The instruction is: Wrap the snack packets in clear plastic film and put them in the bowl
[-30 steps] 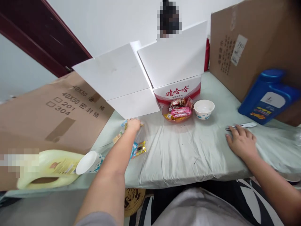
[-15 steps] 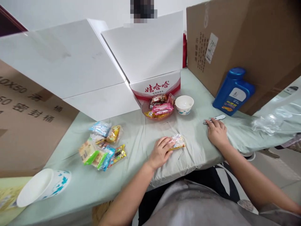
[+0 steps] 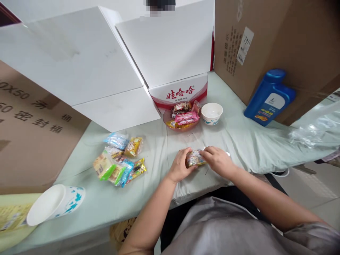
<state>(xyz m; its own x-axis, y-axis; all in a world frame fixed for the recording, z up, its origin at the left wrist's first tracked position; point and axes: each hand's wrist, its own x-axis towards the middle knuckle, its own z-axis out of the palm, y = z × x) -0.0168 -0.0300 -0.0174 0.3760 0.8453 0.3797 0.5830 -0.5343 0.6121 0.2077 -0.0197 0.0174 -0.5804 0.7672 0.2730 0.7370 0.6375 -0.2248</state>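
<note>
A small clear snack packet point(image 3: 195, 158) with a colourful print lies near the front edge of the table covered in a pale green cloth point(image 3: 239, 141). My left hand point(image 3: 182, 165) grips its left end with curled fingers. My right hand point(image 3: 217, 161) pinches its right end, and a white tip of something pokes out from under that hand. A heap of several wrapped snacks point(image 3: 120, 163) sits to the left of my hands.
A pink dish of snacks point(image 3: 182, 118) and a white bowl point(image 3: 211, 113) stand in front of a white carton point(image 3: 178, 92). A blue jug point(image 3: 269, 98) leans by brown cardboard at right. A tipped white cup point(image 3: 54, 204) lies front left.
My right hand left the white pen-like tool and came across to the packet. Both hands now hold the packet, which earlier lay under my left fingers alone.
</note>
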